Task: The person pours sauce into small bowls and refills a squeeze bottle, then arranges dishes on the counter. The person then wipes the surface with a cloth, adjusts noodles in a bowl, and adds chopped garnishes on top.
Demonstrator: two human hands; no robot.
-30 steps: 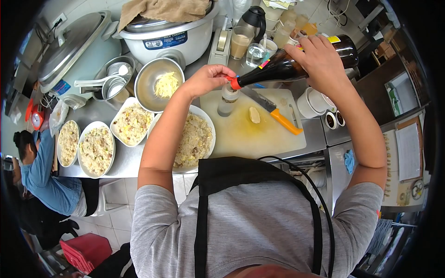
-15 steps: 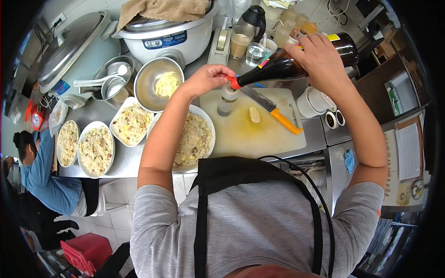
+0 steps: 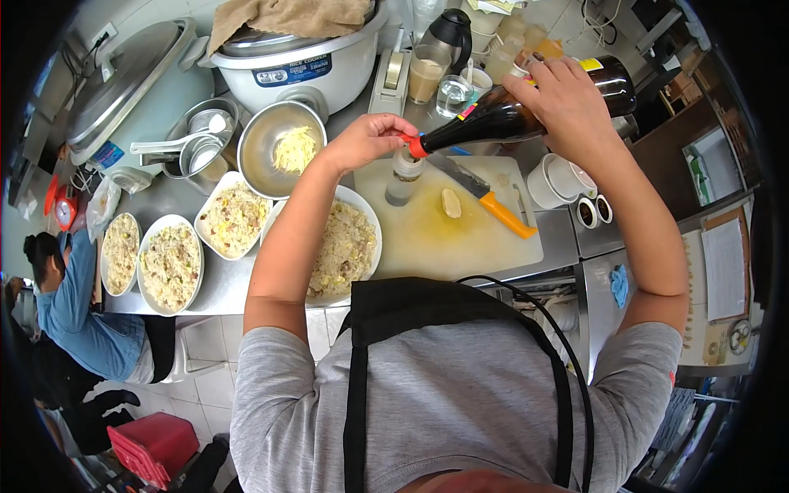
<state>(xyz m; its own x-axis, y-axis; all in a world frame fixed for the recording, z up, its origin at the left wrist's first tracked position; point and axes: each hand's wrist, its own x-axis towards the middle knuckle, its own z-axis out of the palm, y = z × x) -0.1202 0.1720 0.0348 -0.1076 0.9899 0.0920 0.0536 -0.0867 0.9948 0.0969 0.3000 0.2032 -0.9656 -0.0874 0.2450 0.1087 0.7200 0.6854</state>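
My right hand [image 3: 569,105] grips a large dark sauce bottle [image 3: 501,120], tipped down to the left so its red mouth meets the top of a small clear squeeze bottle [image 3: 402,181]. My left hand [image 3: 367,140] is closed around the top of that small bottle, which stands upright on a yellowish cutting board [image 3: 448,234]. A knife with an orange handle [image 3: 493,206] and a pale piece of food [image 3: 451,203] lie on the board beside it.
Several plates of fried rice [image 3: 170,263] line the steel counter on the left. A metal bowl of shredded food [image 3: 282,148], a rice cooker [image 3: 300,62], cups and a kettle [image 3: 451,31] stand behind. Another person in blue [image 3: 78,316] crouches at far left.
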